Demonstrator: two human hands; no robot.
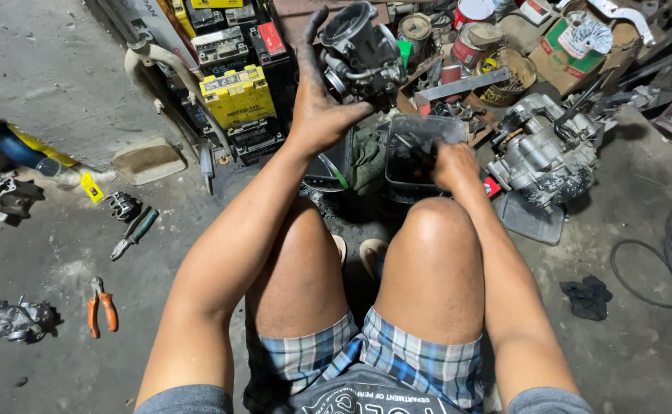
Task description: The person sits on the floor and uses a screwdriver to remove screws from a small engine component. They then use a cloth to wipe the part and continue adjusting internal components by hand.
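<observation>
Left hand (317, 107), fingers spread, cradles a carburetor (360, 54); right hand (451, 165), fingers curled, grips a plastic tub's (420, 130) rim amid crowded floor clutter.

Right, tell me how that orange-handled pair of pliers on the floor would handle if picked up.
The pliers look like rigid metal, so probably stiff and fairly heavy for their size. The jointed handles lie slightly spread, so they may swing open when lifted by one handle. Lying flat on the concrete floor, they seem unlikely to roll; the orange sleeves should give some grip.
</observation>
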